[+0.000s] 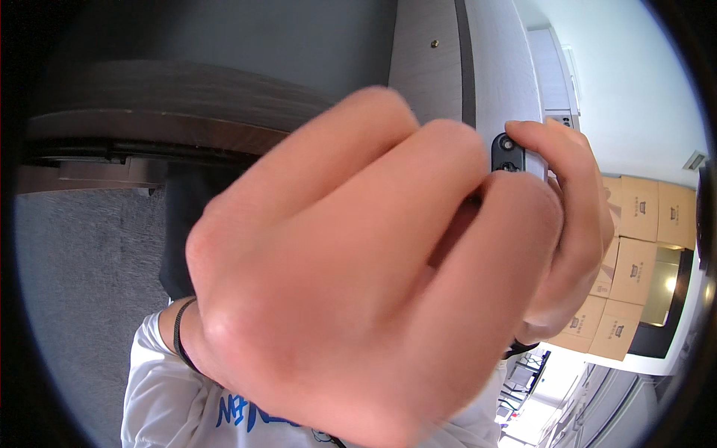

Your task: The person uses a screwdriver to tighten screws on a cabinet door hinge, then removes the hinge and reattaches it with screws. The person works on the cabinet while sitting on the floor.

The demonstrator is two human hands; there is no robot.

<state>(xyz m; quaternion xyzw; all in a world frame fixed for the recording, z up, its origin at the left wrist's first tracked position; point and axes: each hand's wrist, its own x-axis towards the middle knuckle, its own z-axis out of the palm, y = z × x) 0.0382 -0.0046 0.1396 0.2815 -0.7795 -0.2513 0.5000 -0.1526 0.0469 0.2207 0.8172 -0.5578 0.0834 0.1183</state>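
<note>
My left hand (336, 261) fills the middle of the head view, close up, with its back toward me. Its fingers are bent and closed, and their tips are hidden, so what they hold cannot be made out. A dark band circles that wrist below a white sleeve. Behind it on the right, my right hand (575, 216) curls a fingertip onto the top of a small black piece (508, 152) with a rounded end and a round silvery centre. The lower part of this piece is covered by the fingers of my left hand.
A dark wooden furniture edge (134, 123) runs along the upper left, over grey carpet (89, 261). A pale panel (426, 67) stands behind the hands. Stacked cardboard boxes (635, 269) and a white ceiling (635, 89) lie to the right. The view appears turned sideways.
</note>
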